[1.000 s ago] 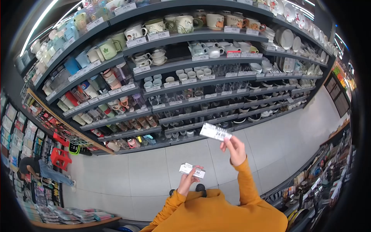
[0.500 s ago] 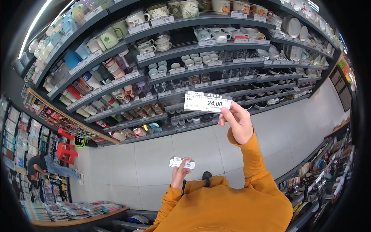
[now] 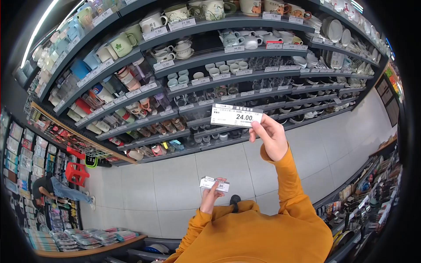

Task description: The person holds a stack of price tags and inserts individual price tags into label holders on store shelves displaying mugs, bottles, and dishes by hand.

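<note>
My right hand [image 3: 271, 136] pinches the right end of a white price tag [image 3: 234, 115] that reads 24.00, held up in front of the shelves. Lower down, my left hand [image 3: 211, 198] is closed on a stack of price tags [image 3: 214, 184]; its thumb lies across the top one, and part of a number ending in 80 shows. The two hands are well apart. Beyond the right hand's tag are rows of glasses and cups [image 3: 226, 69] on the shelves.
A long dark shelf unit [image 3: 193, 72] curves ahead, holding mugs [image 3: 123, 45], teapots [image 3: 250, 41] and plates [image 3: 334, 31]. At left, a person [image 3: 57, 188] bends by another rack, near a red stool [image 3: 77, 174]. Grey floor tiles [image 3: 144, 188] lie below. More shelving [image 3: 351, 215] stands at right.
My left hand has shifted slightly to the right with its stack of tags. The right hand's tag has hardly moved.
</note>
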Tool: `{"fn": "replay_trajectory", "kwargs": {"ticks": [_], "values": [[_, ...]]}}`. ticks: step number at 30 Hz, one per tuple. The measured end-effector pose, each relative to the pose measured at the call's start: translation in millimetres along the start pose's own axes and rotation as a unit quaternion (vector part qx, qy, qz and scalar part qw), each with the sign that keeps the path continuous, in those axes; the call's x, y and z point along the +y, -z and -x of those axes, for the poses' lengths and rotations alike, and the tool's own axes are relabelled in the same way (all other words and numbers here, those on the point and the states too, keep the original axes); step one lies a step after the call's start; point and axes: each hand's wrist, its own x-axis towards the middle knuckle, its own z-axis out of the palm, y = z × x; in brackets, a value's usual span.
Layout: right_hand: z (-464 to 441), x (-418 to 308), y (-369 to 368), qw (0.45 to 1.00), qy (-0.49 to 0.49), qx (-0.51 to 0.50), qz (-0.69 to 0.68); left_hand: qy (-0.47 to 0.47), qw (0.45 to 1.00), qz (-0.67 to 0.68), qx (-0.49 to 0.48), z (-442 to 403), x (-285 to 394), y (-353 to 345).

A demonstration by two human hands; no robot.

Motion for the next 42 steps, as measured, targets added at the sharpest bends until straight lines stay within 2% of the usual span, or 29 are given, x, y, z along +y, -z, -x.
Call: {"fn": "replay_trajectory", "kwargs": {"ticks": [18,42], "values": [[-3,7,17,0.999,0.005,-0.031,0.022,0.010,0.999,-0.015,-0.033,-13,-3,-16],[6,4,38,0.999,0.006,0.008,0.045,0.026,0.997,-0.024,-0.063,-21,-9,-24]]}}
